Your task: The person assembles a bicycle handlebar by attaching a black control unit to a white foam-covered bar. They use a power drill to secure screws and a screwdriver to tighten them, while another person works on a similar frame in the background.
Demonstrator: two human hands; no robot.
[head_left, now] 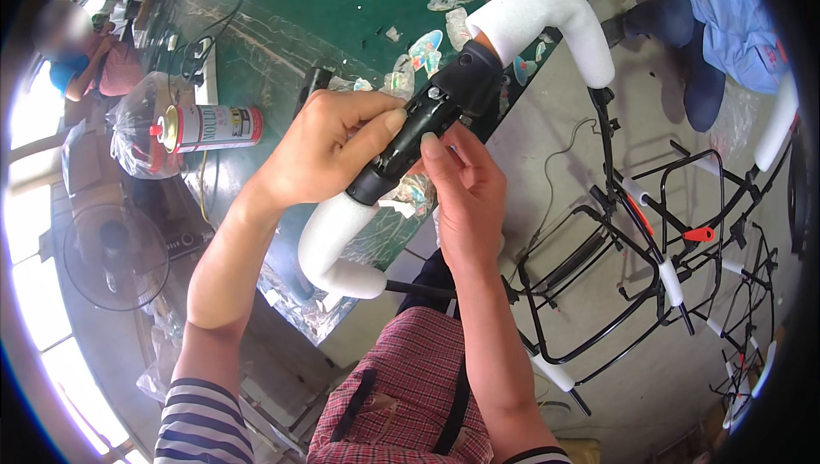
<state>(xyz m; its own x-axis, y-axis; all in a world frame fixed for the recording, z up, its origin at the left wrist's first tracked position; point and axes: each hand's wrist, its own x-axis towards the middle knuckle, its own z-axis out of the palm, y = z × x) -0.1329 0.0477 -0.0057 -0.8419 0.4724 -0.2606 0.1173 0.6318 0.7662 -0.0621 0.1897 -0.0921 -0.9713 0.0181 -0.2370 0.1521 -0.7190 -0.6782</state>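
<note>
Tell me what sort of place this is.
Probably a small assembly workshop. A green workbench carries a spray can and scraps; black metal frames with white foam sleeves lie stacked on the floor; both hands, left hand and right hand, hold a foam-wrapped handlebar part.

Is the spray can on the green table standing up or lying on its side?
Lying on its side. The spray can rests lengthwise on the green table, its red nozzle end pointing left toward a clear plastic bag.
</note>
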